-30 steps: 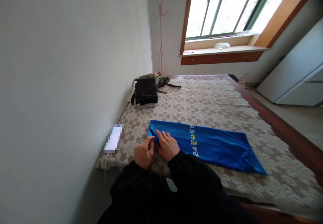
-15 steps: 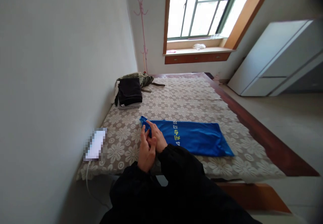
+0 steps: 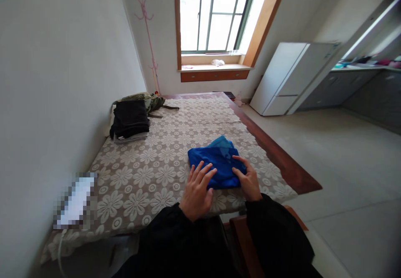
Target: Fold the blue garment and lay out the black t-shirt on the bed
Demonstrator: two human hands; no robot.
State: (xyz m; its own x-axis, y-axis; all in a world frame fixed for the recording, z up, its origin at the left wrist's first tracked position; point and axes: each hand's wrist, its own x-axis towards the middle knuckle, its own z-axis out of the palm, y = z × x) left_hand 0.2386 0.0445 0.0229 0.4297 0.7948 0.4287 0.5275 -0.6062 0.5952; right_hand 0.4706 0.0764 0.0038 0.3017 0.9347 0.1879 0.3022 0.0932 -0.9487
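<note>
**Now pressing the folded blue shirt flat on the bed**

Both my hands rest on the blue shirt (image 3: pixel 216 165), which lies folded into a compact bundle near the bed's (image 3: pixel 175 127) foot edge, right in front of me. My left hand (image 3: pixel 196 188) lies at the bundle's 7 o'clock corner, fingers (image 3: pixel 205 173) spread and flat on the cloth, released rather than gripping. My right hand (image 3: pixel 249 178) sits at the 4 o'clock side, fingers curved over the edge of the fabric, touching it but not clenched around anything that I can make out. A lighter blue layer pokes out at the bundle's 12 o'clock side, so the fold looks a bit uneven there.

I judge the step in hand to be the smoothing of the last fold. The next move, as I see it, calls for evening out that top layer with flat palms and then getting a grip under both sides, so the bundle holds its shape when lifted.

Well apart, at 10 o'clock by the wall, sits a stack of dark folded clothes (image 3: pixel 130 120) with an olive garment (image 3: pixel 145 99) behind it. A white fridge (image 3: pixel 290 75) stands on the floor at 2 o'clock, below the window (image 3: pixel 213 15).
</note>
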